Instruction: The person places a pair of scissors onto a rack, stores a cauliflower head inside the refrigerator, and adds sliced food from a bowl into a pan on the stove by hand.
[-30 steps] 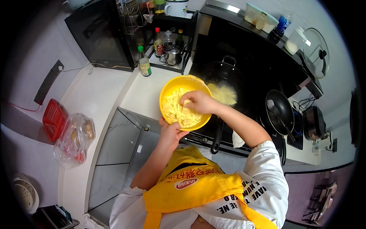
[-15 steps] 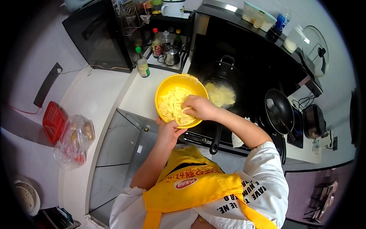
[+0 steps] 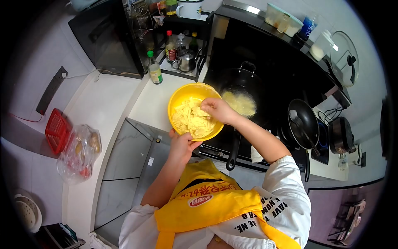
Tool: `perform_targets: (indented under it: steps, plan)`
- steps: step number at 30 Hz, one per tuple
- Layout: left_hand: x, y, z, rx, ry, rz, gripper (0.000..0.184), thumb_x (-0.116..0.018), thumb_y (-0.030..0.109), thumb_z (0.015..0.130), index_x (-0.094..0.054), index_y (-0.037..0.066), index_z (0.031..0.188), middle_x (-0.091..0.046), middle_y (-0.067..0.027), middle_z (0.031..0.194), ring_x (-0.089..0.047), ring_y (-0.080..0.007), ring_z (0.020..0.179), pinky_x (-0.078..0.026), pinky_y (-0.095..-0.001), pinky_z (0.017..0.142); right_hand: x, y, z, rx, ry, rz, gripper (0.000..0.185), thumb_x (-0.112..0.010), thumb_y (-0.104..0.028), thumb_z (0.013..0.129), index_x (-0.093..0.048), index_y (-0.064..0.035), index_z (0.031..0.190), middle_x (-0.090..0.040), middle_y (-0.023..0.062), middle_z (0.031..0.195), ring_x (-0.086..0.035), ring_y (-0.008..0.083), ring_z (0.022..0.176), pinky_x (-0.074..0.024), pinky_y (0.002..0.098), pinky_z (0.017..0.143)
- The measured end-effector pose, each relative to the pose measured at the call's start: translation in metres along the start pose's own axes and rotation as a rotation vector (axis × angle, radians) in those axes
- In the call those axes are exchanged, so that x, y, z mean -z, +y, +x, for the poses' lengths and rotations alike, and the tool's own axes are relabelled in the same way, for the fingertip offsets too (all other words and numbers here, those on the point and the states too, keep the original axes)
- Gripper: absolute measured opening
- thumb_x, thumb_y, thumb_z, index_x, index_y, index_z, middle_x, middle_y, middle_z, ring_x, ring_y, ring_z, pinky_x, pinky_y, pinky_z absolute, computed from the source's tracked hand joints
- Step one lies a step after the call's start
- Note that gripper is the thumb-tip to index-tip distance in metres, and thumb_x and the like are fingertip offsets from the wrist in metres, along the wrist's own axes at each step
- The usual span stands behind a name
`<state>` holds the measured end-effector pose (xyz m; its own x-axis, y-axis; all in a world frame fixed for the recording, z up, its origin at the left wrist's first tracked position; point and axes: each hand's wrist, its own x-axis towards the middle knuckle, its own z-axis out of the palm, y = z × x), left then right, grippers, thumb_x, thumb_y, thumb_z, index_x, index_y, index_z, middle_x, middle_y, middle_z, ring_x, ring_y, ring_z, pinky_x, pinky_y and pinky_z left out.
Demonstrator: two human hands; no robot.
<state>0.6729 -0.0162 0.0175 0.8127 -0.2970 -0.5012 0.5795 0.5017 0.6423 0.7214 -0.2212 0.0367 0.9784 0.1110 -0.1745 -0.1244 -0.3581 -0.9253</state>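
My left hand [image 3: 181, 145] grips the near rim of a yellow bowl [image 3: 177, 97], thumb at the edge and fingers underneath. Pale yellow potato strips [image 3: 191, 121], apparently coated, fill the bowl's lower part. Above the bowl's right side, my right hand [image 3: 216, 108] has its fingers pinched together on a few strips, which its knuckles mostly hide. Just beyond the bowl, a black wok [image 3: 237, 79] stands on the stove with bubbling oil and pale yellow pieces [image 3: 240, 103] in it; my right forearm passes in front of its near side.
The wok's long handle [image 3: 233, 155] points toward me. On the right sits a second black pan [image 3: 299, 108] with a utensil in it. A green-capped bottle [image 3: 155, 70] stands left of the bowl. Further left are a red basket [image 3: 57, 130] and a plastic bag [image 3: 81, 153].
My right hand has risen slightly from deep among the strips toward the bowl's far right side. My left hand keeps hold of the bowl, which has barely shifted.
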Motion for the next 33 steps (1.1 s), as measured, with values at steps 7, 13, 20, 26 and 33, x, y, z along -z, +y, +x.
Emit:
perform_targets:
  steps: [7,13,20,26,33]
  plan:
    - [-0.004,0.002,-0.004,-0.002,0.008,-0.023,0.07,-0.051,-0.008,0.075,-0.02,0.013,0.134,-0.045,-0.0179,0.131,-0.061,-0.0345,0.109,-0.057,-0.0485,0.084,-0.005,0.01,-0.004,0.36,-0.006,-0.554,0.034,-0.069,-0.016,0.084,-0.062,-0.0013,0.115,-0.064,0.0186,0.107,-0.06,0.035,0.104,-0.0466,0.0369,0.092]
    - [-0.003,0.001,-0.003,-0.002,-0.003,-0.034,0.071,-0.048,-0.009,0.075,-0.019,0.014,0.135,-0.043,-0.018,0.133,-0.059,-0.0357,0.111,-0.057,-0.0502,0.084,-0.006,0.013,-0.001,0.419,0.0,-0.464,0.026,-0.065,-0.008,0.083,-0.066,-0.0001,0.108,-0.064,0.0181,0.108,-0.061,0.0325,0.103,-0.0468,0.0347,0.093]
    - [0.001,-0.001,0.001,0.001,-0.048,-0.013,0.082,-0.046,-0.01,0.077,-0.001,0.018,0.14,-0.042,-0.0191,0.132,-0.06,-0.0328,0.109,-0.058,-0.0472,0.082,-0.012,0.01,-0.003,0.353,0.112,-0.33,0.024,-0.064,-0.006,0.08,-0.069,-0.0009,0.103,-0.068,0.0176,0.1,-0.065,0.0304,0.097,-0.0502,0.0355,0.088]
    - [0.001,-0.001,0.001,-0.004,-0.069,-0.021,0.079,-0.048,-0.01,0.077,-0.006,0.018,0.137,-0.044,-0.0184,0.129,-0.062,-0.0326,0.106,-0.058,-0.0468,0.082,-0.014,0.003,-0.005,0.168,0.111,-0.212,0.02,-0.066,-0.01,0.08,-0.069,-0.0017,0.099,-0.069,0.0167,0.089,-0.067,0.0272,0.082,-0.0521,0.0342,0.078]
    - [-0.001,-0.004,-0.004,0.045,-0.05,-0.003,0.071,-0.05,-0.009,0.076,-0.016,0.018,0.133,-0.042,-0.0172,0.132,-0.06,-0.0353,0.107,-0.056,-0.0495,0.083,-0.013,-0.003,-0.006,0.263,-0.005,-0.543,0.018,-0.061,-0.007,0.079,-0.069,-0.0066,0.095,-0.068,0.0174,0.085,-0.067,0.031,0.08,-0.0518,0.0362,0.074]
